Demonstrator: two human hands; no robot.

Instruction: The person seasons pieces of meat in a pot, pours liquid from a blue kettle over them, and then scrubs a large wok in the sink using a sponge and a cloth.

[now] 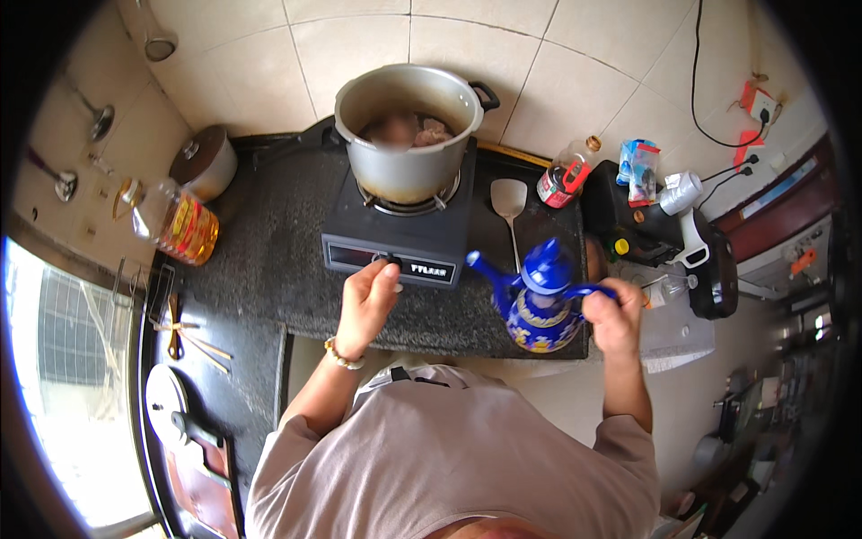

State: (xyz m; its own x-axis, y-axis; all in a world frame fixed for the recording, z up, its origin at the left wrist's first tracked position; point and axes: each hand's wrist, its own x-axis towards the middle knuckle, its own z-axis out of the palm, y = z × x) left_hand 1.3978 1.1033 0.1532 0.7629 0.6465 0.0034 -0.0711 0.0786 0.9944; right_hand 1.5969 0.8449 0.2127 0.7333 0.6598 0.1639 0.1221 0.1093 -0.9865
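My left hand (367, 303), a beaded bracelet at its wrist, pinches the black control knob (389, 259) on the front of a gas stove (343, 219). On the burner stands a deep silver pot (407, 172) with dark side handles and no lid. Pieces of what looks like meat (432, 132) lie inside it; part of the contents is blurred. To the right, my right hand (614, 315) grips the curved handle of a blue patterned teapot (544, 327). The teapot is over the counter's front right corner, its spout towards the stove; whether its base touches the counter I cannot tell.
A metal spatula (510, 199) and a sauce bottle (566, 176) are right of the stove. An oil bottle (178, 222) and a lidded pot (205, 165) stand left. Lower left lie a pressure-cooker lid (165, 397) and a cutting board (202, 488). Power cords (697, 81) hang at right.
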